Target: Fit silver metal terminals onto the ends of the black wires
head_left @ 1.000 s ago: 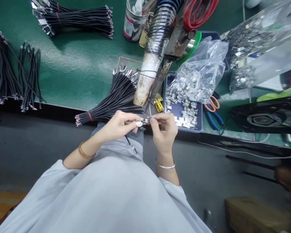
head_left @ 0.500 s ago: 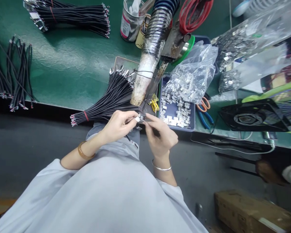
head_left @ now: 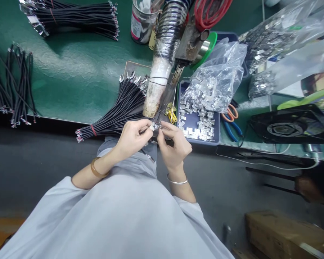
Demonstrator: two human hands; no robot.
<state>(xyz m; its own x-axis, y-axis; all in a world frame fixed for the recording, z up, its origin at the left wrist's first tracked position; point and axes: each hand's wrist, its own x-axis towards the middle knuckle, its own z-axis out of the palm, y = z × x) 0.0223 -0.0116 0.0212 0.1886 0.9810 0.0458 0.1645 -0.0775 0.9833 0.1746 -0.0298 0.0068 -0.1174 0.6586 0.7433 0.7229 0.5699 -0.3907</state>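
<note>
My left hand (head_left: 133, 138) pinches a small silver USB plug (head_left: 157, 126) between thumb and forefinger. From the other side, the fingertips of my right hand (head_left: 175, 144) close on the same plug; its finer parts are too small to make out. Just above the hands is the tip of a soldering iron (head_left: 163, 104), beside a wrapped extractor hose (head_left: 159, 72). Left of it lies a fanned bundle of black cables (head_left: 118, 108), tied with a red band, with metal plugs at the far end and bare red and white wire ends nearest me.
A blue tray (head_left: 217, 126) of loose USB plugs and a plastic bag (head_left: 224, 72) stands to the right. Beside it are pliers (head_left: 232, 131) and a black fan (head_left: 288, 124). More cable bundles (head_left: 78, 19) lie at upper left. A yellow clip (head_left: 172, 116) sits near the iron.
My right hand has moved left, and its fingertips have closed in on the plug. My left hand has shifted slightly and stays pinched. The whole view has shifted a little.
</note>
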